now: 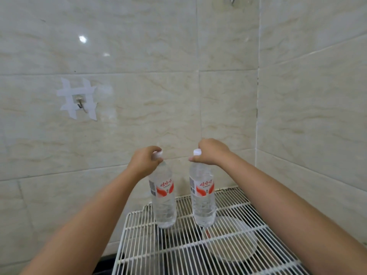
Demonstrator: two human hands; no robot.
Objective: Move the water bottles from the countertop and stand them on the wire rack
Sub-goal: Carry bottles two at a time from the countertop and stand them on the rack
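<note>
Both arms out over the white wire rack (248,253), a bottle in each hand. My left hand (144,160) has its fingers curled round the neck and white cap of the left water bottle (163,197); my right hand (211,152) pinches the right water bottle (203,199) the same way. Both bottles hang upright, red labels facing me, bases right at the wires; I can't tell if they're touching. Tiled wall (178,96) behind, taped hook (79,101) off left.
</note>
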